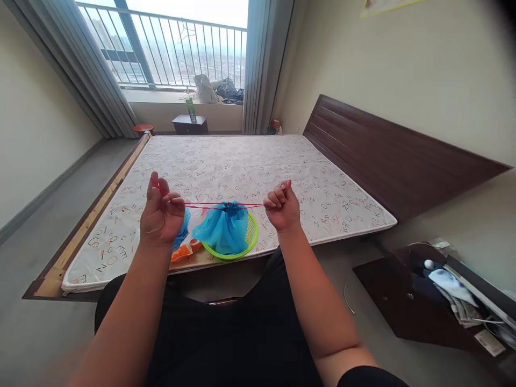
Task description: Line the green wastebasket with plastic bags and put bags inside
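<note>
A blue plastic drawstring bag [224,231] with a gathered, bunched neck hangs in front of me over a light green plastic basket [253,239]. Its red drawstring [205,205] is stretched taut to both sides. My left hand [160,215] has the left end looped about its partly curled fingers, palm turned toward me. On the other side my right hand [284,207] is closed round the right end, a bit of red showing by the fingertips. Beside the basket lie an orange plastic bag [186,251] and some clear and blue plastic, partly hidden behind my left hand.
A bed mattress [226,161] printed with letters spreads out before me, with a dark wooden headboard [403,145] on the right. Beyond it stands a small nightstand [189,125] with a green bottle [191,109]. A low dark cabinet [403,295] bearing folded cloth stands at right.
</note>
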Action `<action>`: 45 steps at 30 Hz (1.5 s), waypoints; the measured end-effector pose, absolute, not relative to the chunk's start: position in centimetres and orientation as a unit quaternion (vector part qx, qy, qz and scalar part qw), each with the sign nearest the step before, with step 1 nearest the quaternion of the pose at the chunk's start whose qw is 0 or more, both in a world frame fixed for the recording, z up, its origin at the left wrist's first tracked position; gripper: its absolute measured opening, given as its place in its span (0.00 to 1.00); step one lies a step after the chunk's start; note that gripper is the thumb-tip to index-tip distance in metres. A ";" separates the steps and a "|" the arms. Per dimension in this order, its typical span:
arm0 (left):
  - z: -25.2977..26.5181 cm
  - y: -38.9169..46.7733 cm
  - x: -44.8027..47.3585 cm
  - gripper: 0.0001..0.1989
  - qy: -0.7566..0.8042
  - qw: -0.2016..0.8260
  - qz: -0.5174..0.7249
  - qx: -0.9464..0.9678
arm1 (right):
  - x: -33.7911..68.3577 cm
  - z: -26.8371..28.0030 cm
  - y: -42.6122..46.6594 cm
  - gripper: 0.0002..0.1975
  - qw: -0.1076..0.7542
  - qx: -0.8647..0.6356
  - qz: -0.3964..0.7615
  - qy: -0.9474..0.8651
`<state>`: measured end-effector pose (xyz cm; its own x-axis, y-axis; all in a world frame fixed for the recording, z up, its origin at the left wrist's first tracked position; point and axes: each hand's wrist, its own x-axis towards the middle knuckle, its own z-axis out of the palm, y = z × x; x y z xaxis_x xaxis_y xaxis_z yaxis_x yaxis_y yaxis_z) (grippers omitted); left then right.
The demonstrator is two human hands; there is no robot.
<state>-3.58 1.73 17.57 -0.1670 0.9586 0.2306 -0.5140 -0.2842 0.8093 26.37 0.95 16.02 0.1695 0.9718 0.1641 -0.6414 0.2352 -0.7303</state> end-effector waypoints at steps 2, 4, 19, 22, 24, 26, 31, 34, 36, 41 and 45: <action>17.3 1.5 -3.2 0.17 0.316 0.516 0.700 0.379 | 26.3 15.9 0.8 0.24 0.722 -0.272 0.552 -0.317; 17.0 1.2 -2.8 0.24 0.323 0.521 0.690 0.384 | 26.1 15.9 0.6 0.25 0.724 -0.290 0.543 -0.311; 16.0 -0.4 0.4 0.23 0.372 0.596 0.513 0.493 | 24.2 16.4 -1.2 0.15 0.601 -0.408 0.517 -0.453; 16.3 -1.2 1.3 0.16 0.354 0.625 0.428 0.549 | 23.1 17.5 -2.0 0.16 0.515 -0.413 0.494 -0.566; 16.6 -1.8 1.8 0.16 0.334 0.634 0.382 0.584 | 22.4 17.9 -2.2 0.20 0.455 -0.403 0.489 -0.625; 16.7 -2.2 2.2 0.16 0.318 0.640 0.355 0.603 | 22.0 18.0 -2.0 0.19 0.419 -0.392 0.484 -0.661; 16.5 -2.9 2.4 0.17 0.295 0.676 0.348 0.579 | 22.3 17.1 -1.1 0.10 0.408 -0.467 0.390 -0.681; 16.3 -2.8 2.1 0.19 0.285 0.697 0.385 0.534 | 22.8 16.7 -1.3 0.10 0.386 -0.463 0.376 -0.703; 16.2 -2.8 1.8 0.18 0.279 0.710 0.394 0.513 | 22.9 16.5 -1.6 0.16 0.387 -0.429 0.404 -0.709; 16.0 -2.7 1.7 0.17 0.268 0.737 0.356 0.509 | 22.3 16.2 -1.9 0.17 0.387 -0.421 0.389 -0.723; 15.5 -2.9 2.0 0.18 0.289 0.726 0.384 0.491 | 22.2 15.5 -1.0 0.13 0.441 -0.475 0.312 -0.695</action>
